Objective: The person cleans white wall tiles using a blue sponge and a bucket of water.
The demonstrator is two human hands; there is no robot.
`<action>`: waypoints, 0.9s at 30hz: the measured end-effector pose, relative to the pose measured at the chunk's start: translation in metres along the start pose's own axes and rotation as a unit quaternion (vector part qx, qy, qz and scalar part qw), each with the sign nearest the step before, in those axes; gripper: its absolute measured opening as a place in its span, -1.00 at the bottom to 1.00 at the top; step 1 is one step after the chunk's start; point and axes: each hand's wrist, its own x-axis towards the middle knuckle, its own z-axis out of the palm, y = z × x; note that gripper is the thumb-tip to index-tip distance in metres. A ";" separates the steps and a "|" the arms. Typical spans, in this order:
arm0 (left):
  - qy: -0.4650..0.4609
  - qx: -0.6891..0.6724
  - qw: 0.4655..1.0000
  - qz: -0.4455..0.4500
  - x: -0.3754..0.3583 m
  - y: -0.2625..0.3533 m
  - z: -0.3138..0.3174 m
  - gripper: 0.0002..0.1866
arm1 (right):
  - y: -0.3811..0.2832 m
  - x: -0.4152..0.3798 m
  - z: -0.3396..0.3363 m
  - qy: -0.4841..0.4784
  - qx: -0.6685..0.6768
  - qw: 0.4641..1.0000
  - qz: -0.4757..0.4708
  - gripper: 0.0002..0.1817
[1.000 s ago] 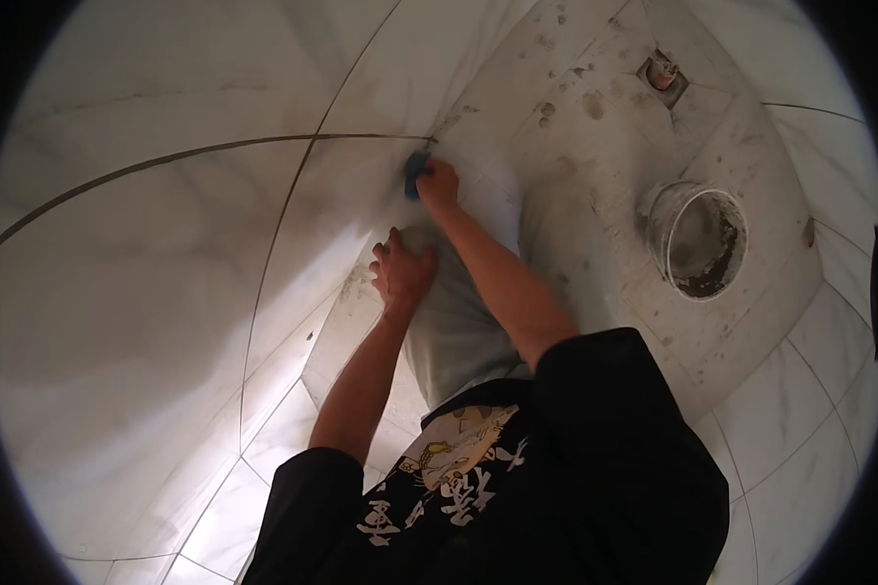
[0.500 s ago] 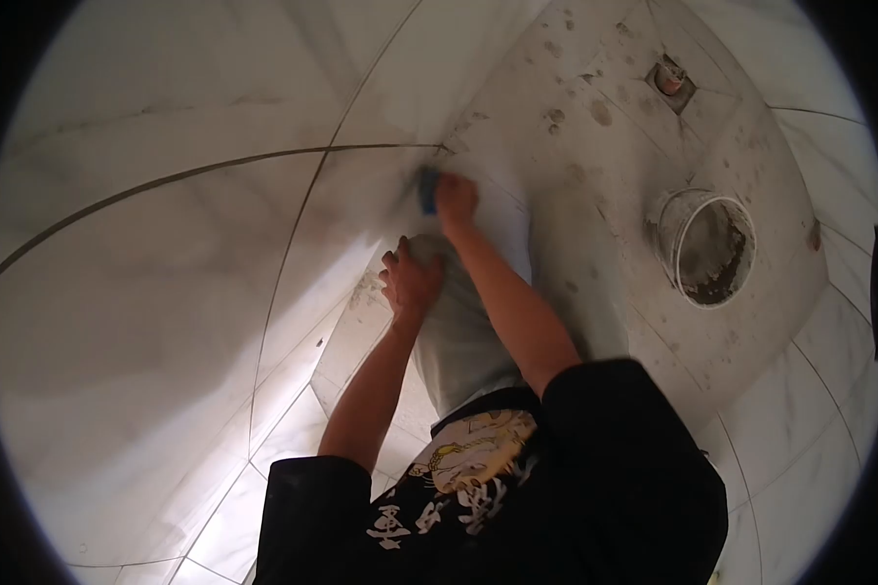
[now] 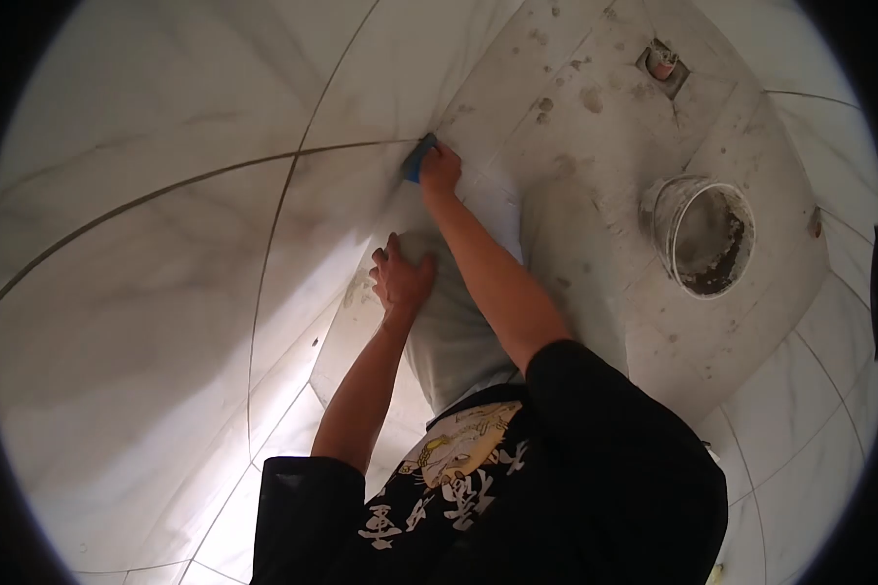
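My right hand [image 3: 441, 172] is closed around a flat blue scraper [image 3: 419, 159], pressed to the marbled wall tile [image 3: 215, 263] just below the dark joint [image 3: 366, 146], close to where wall meets floor. My fingers cover part of the scraper. Fingers spread, my left hand [image 3: 403, 280] rests on my grey trouser leg [image 3: 458, 341], near the wall's lower edge, and holds nothing.
To my right on the dusty, stained floor tiles [image 3: 585, 146] stands a white bucket [image 3: 675, 234] with greyish residue inside. Farther off, a pipe stub [image 3: 662, 64] sits in a square floor cutout. Tiled walls enclose both sides.
My right hand has moved the scraper up and slightly left along the wall, to the dark joint. The scraper now tilts. My left hand stays at the leg; the view has shifted slightly.
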 end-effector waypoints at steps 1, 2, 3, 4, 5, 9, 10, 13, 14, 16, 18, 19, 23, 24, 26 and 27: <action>-0.002 0.007 1.000 -0.003 -0.002 -0.003 0.000 -0.07 | 0.002 0.003 0.019 -0.002 0.043 0.996 0.076 -0.72; -0.001 0.001 1.000 -0.001 -0.002 -0.002 0.000 -0.07 | 0.003 0.005 0.030 -0.004 0.088 0.985 0.147 -0.72; 0.001 -0.005 1.000 0.003 -0.001 0.000 0.000 -0.06 | -0.012 -0.006 0.018 -0.002 0.091 0.984 0.150 -0.72; 0.001 0.001 1.000 0.008 -0.001 0.002 -0.001 -0.06 | -0.026 -0.019 0.002 -0.049 0.208 0.954 0.209 -0.73; 0.007 0.009 1.000 0.001 0.001 0.006 -0.001 -0.06 | -0.045 -0.029 -0.017 -0.098 0.320 0.906 0.258 -0.73; -0.003 0.004 1.000 0.005 0.001 -0.001 0.000 -0.06 | -0.045 -0.060 -0.072 -0.195 0.390 0.869 0.236 -0.71; 0.002 0.002 1.000 0.007 0.002 0.001 0.000 -0.06 | -0.033 -0.048 -0.069 -0.106 0.366 0.896 0.229 -0.69; 0.006 0.023 1.000 -0.012 0.002 0.005 0.000 -0.06 | 0.009 -0.009 -0.011 -0.049 0.299 0.932 0.198 -0.66; 0.005 0.012 1.000 -0.002 0.001 0.004 0.001 -0.07 | 0.015 -0.008 0.005 -0.078 0.252 0.947 0.182 -0.65; 0.003 0.008 1.000 0.007 -0.006 0.001 -0.002 -0.07 | -0.006 -0.027 0.016 -0.069 0.256 0.941 0.210 -0.65; -0.019 0.035 0.999 -0.013 -0.006 0.010 -0.008 -0.09 | -0.080 -0.057 -0.007 -0.063 0.307 0.933 0.176 -0.66; -0.019 0.035 0.999 -0.010 -0.002 0.008 -0.002 -0.09 | -0.127 -0.097 -0.039 -0.072 0.347 0.927 0.120 -0.66; 0.134 -0.040 0.981 0.133 0.007 -0.028 0.035 -0.09 | -0.181 -0.155 -0.087 -0.128 0.256 0.924 -0.255 -0.63; 0.162 -0.032 0.975 0.146 0.011 -0.029 0.037 -0.08 | -0.162 -0.142 -0.076 -0.099 0.231 0.913 -0.321 -0.63; 0.113 -0.018 0.988 0.100 0.010 -0.003 0.013 -0.07 | -0.104 -0.103 -0.042 -0.034 0.173 0.957 -0.229 -0.64; 0.056 0.000 0.997 0.046 0.000 0.008 -0.003 -0.06 | -0.078 -0.077 -0.028 -0.008 0.152 0.969 -0.195 -0.64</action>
